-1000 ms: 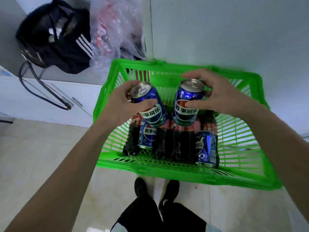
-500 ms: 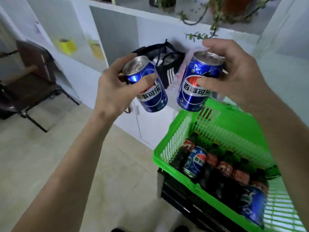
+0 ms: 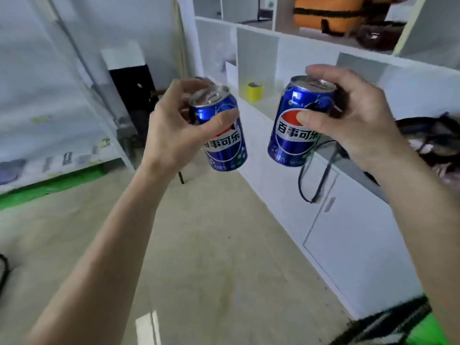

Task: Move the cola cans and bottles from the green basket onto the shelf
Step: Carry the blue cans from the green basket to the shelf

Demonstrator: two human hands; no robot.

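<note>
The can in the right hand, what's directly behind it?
Behind the right-hand can, held by the right hand, are the white shelf and a hanging black cord; the can covers the ledge directly behind it.

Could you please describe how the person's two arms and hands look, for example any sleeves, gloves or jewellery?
Both forearms are bare up to the frame edge; no sleeves show. The left hand and right hand wear no gloves. No rings, watch or wristband show on the visible sides.

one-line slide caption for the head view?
Left hand and right hand each hold a blue cola can upright, in front of the white shelf.
</note>
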